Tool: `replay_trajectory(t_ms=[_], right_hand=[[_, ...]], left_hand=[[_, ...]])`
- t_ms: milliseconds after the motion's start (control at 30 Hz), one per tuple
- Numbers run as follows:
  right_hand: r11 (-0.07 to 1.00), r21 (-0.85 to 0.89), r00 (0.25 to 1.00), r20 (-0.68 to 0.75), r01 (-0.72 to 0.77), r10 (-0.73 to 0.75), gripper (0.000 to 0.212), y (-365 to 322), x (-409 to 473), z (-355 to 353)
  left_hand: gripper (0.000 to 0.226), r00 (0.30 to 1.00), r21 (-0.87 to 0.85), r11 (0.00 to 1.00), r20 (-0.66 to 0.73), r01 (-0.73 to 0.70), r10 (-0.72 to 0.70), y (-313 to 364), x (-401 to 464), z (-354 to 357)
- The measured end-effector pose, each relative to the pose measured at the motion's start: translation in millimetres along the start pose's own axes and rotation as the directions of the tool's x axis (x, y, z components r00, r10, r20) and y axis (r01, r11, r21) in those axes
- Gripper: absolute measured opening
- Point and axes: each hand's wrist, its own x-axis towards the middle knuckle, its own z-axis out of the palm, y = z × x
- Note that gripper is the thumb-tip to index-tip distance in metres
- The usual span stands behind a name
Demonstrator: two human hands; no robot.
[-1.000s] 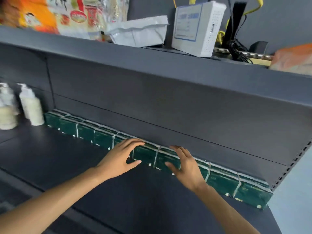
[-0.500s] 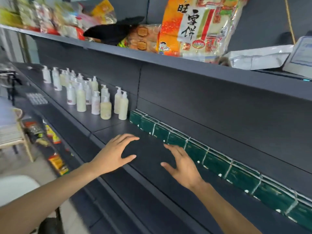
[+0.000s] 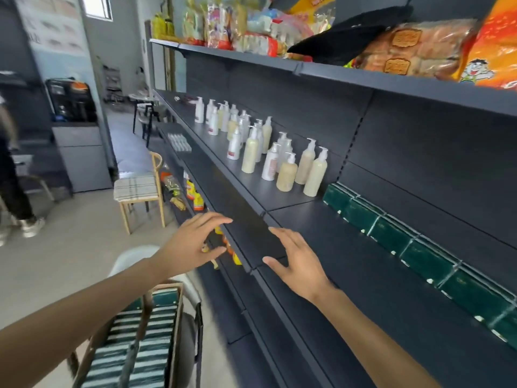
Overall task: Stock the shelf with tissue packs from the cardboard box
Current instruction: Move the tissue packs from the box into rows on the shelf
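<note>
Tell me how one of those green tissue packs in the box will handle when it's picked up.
Probably light for its size and a bit squashy: the tissue packs in the cardboard box look like soft film-wrapped blocks. The glossy wrap could be slightly slippery. Their flat, boxy shape, as in the row on the shelf, suggests they won't roll and should stand steadily.

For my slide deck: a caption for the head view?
Both empty hands, left hand and right hand, hover open at the shelf edge, between stocked tissue packs and the cardboard box.
</note>
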Motion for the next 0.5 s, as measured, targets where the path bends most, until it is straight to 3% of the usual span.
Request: replay_trajectory(t_ms=[233, 500], right_hand=[[0.986, 0.112, 0.987, 0.092, 0.12, -0.131, 0.061, -9, 78, 73], [0.943, 0.22, 0.932, 0.21, 0.25, -0.296, 0.059, -22, 140, 179]], left_hand=[[0.06, 0.977, 0.086, 0.973, -0.021, 0.212, -0.211, -68, -37, -20], [0.055, 0.872, 0.188, 0.854, -0.026, 0.485, -0.489, -128, -101, -18]])
